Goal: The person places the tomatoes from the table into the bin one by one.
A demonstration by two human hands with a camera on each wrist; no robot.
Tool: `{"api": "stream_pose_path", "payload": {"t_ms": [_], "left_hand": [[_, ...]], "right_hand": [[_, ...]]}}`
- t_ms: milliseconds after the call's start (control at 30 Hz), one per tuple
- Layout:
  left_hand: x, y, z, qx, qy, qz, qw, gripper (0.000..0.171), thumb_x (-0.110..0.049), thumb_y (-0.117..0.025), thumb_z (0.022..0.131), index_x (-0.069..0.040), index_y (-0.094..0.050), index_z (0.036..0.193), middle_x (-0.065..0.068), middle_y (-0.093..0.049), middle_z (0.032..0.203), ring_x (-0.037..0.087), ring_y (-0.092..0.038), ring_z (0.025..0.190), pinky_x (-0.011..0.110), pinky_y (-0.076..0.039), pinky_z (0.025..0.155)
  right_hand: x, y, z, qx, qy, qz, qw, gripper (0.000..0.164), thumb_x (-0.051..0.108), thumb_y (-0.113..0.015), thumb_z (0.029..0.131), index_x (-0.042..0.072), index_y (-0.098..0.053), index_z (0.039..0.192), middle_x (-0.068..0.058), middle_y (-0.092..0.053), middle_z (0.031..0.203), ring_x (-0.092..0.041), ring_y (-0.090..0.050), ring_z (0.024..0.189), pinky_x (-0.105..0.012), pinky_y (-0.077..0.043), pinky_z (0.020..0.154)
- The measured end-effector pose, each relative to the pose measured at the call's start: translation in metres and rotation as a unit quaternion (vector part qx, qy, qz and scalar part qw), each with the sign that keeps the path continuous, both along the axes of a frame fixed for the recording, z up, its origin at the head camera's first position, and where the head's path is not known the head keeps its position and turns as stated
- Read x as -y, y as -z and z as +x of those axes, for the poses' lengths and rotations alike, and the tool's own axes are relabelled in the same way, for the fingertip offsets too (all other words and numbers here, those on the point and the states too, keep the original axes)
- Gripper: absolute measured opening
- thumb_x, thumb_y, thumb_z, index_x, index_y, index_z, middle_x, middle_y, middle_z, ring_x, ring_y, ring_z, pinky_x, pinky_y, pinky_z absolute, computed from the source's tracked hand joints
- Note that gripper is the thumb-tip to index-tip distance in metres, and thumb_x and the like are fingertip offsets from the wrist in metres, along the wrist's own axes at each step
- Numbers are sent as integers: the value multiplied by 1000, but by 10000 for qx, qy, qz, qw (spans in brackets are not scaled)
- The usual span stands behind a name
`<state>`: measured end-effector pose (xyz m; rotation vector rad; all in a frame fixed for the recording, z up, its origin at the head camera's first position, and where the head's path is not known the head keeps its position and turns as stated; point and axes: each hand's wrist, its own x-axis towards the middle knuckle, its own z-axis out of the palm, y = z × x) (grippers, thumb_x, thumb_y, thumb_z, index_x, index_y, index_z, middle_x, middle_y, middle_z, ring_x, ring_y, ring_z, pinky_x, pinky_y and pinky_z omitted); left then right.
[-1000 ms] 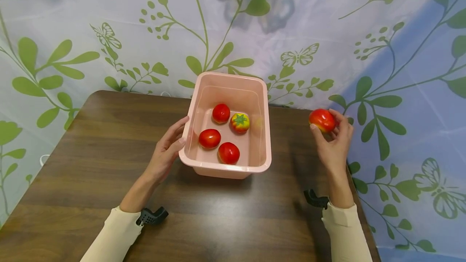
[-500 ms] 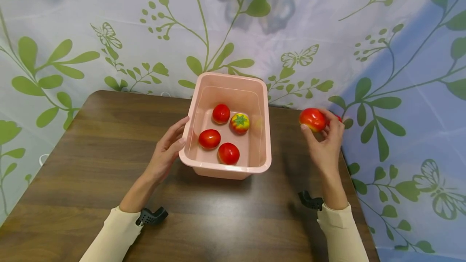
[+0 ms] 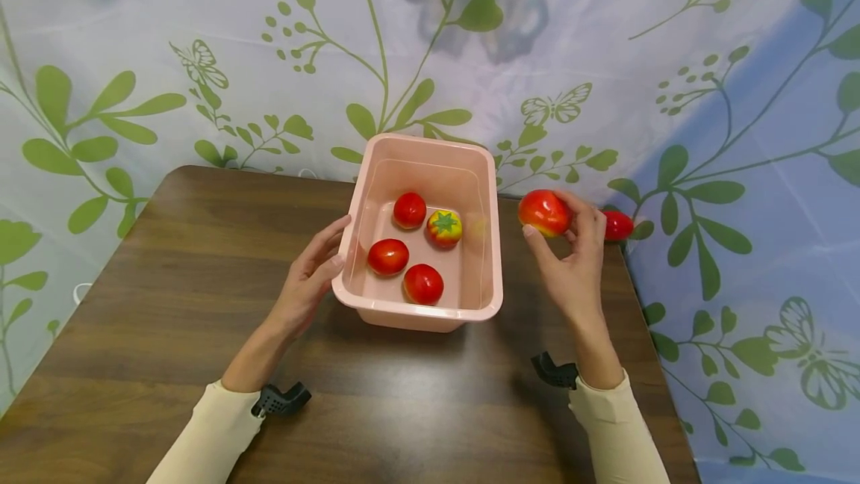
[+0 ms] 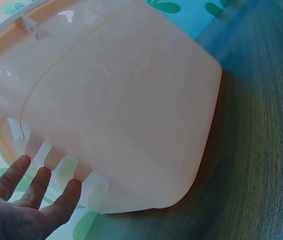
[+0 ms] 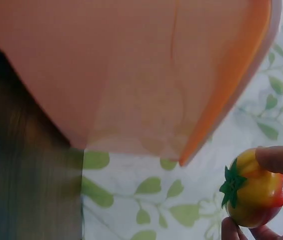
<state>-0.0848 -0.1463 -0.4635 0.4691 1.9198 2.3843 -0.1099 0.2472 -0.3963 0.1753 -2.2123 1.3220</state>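
Note:
My right hand (image 3: 571, 260) pinches a red and yellow toy tomato (image 3: 543, 213) between thumb and fingers, just right of the pink plastic bin (image 3: 499, 275). In the right wrist view the same tomato (image 5: 254, 195) shows its green star-shaped stem end, raised beside the bin's outer wall (image 5: 126, 75). My left hand (image 3: 307, 278) rests against the left side of the bin, fingertips at its rim. Its fingers (image 4: 36, 185) stretch out along the outer wall in the left wrist view. Inside the bin lie several tomatoes (image 3: 423, 284), one with its green stem end (image 3: 444, 228) upward.
Another red tomato (image 3: 618, 225) lies at the table's right back edge, partly behind my right hand. The brown wooden table (image 3: 201, 260) meets a leaf-patterned curtain (image 3: 269, 88) at the back and right. A black band mount (image 3: 554, 370) sits at each wrist.
My right hand has moved left toward the bin with the tomato, uncovering another tomato behind it at the table's right edge. The left hand and the bin have stayed in place.

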Motion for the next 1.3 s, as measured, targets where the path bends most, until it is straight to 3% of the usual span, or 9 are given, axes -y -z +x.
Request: {"api": "stream_pose_path", "payload": {"t_ms": [167,433,600,767,1000,1300], "left_hand": [[-1,0,0,11,-43,-16,10000,58,-9,-47,111,-18,-38,168,23,-43,162,26,-56,141,30,-61,104],[-1,0,-2,-11,33,-18,10000,57,-10,-47,112,-20,-38,168,24,-42,163,21,-58,138,30,-61,104],[-2,1,-2,-36,-28,3,10000,58,-8,-47,111,-20,-40,167,22,-44,162,27,-56,141,29,-61,104],[-2,-1,-1,12,-79,-10,10000,58,-8,-48,111,-20,-40,167,22,-45,161,21,-59,137,30,-61,103],[-1,0,-1,5,-59,-34,10000,57,-9,-48,112,-20,-40,167,18,-47,160,21,-57,139,29,-61,104],[-1,1,0,-32,-47,-60,10000,57,-9,-47,112,-19,-39,167,24,-43,161,20,-56,139,29,-60,105]], "right_hand": [[17,-5,3,-190,-427,29,9989,68,8,-84,90,23,-59,152,-8,-52,146,-10,-52,131,-17,-51,109],[33,-3,6,-136,-793,-4,9968,72,7,-85,89,22,-56,153,-6,-51,149,-16,-56,134,-19,-52,110],[34,0,7,-119,-840,-154,9963,72,7,-85,90,19,-55,155,-9,-50,150,-23,-60,134,-27,-54,109],[31,0,7,-85,-809,-293,9963,70,8,-84,92,17,-55,155,-5,-51,148,-21,-59,135,-33,-54,110],[27,1,6,-92,-754,-447,9961,68,7,-83,92,15,-56,154,10,-50,142,-20,-59,134,-34,-55,110],[14,8,4,31,-532,-438,9976,67,9,-84,92,12,-57,152,12,-50,139,-15,-59,131,-32,-55,108]]}}
